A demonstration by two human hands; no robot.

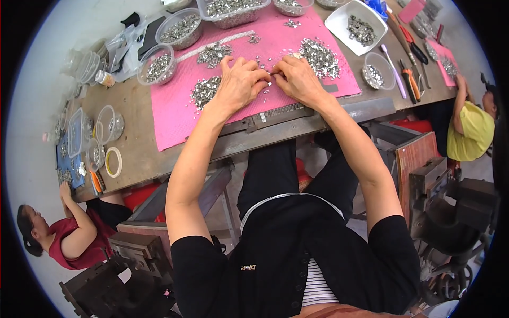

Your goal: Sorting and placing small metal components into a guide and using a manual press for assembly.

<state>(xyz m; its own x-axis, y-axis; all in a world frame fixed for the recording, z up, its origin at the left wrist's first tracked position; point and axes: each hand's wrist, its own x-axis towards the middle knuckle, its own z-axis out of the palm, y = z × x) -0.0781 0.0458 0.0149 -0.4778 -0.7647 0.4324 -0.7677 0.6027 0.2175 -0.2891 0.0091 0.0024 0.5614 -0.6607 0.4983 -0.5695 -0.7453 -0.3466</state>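
Note:
Over the pink mat (172, 119), my left hand (241, 85) and my right hand (298, 79) come close together, fingertips almost meeting. Both are closed in a pinch. A thin dark piece shows between the fingertips, too small to name. Small shiny metal pieces lie scattered around the fingers. One heap of metal pieces (204, 93) sits left of my left hand, and a smaller heap (214, 54) lies beyond it. Beside my right hand spreads a larger heap (321, 59). A row of metal pieces (281, 112) runs along a bar at the mat's near edge.
Clear tubs of metal pieces (180, 29) line the far side. At right are a white square bowl (343, 26), a round tub (377, 71), a purple-handled brush (389, 66) and orange-handled pliers (409, 79). Co-workers sit at left (79, 233) and right (469, 132).

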